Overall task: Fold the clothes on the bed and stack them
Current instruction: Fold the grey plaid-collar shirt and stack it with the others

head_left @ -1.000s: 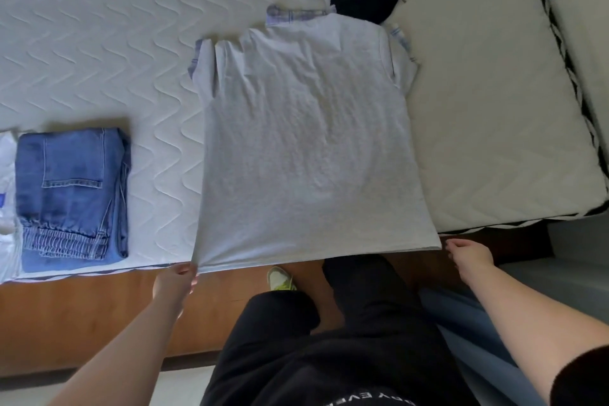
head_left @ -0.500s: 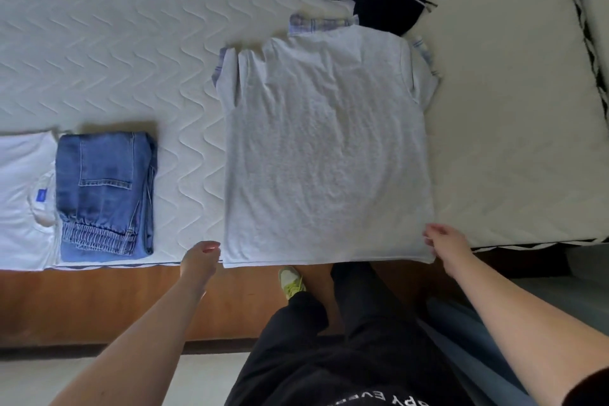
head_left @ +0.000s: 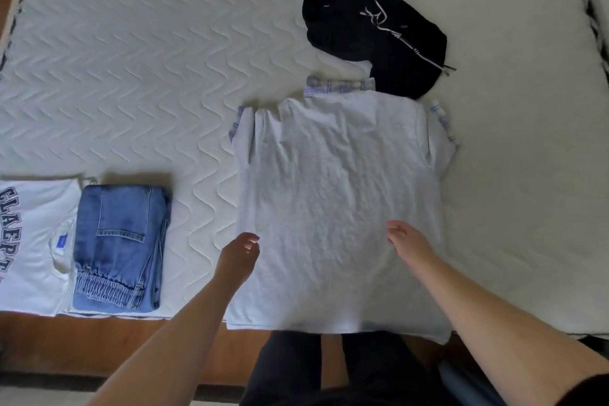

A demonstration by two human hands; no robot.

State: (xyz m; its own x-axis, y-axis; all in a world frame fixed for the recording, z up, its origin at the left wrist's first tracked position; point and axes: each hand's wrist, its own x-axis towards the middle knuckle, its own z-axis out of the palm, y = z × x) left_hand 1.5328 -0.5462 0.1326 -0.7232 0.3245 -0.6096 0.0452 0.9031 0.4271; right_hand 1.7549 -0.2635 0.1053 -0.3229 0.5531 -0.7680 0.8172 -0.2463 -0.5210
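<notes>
L hand [head_left: 238, 253] and R hand [head_left: 406, 240]: fingers relaxed, holding nothing, grey shirt [head_left: 336, 194] spread flat betw. them; folded jeans [head_left: 122, 247] left of L hand.

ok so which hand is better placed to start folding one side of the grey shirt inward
Probably the left hand: it sits at the grey shirt's left edge, ready to lift it. The right hand is over the shirt's middle.
</notes>
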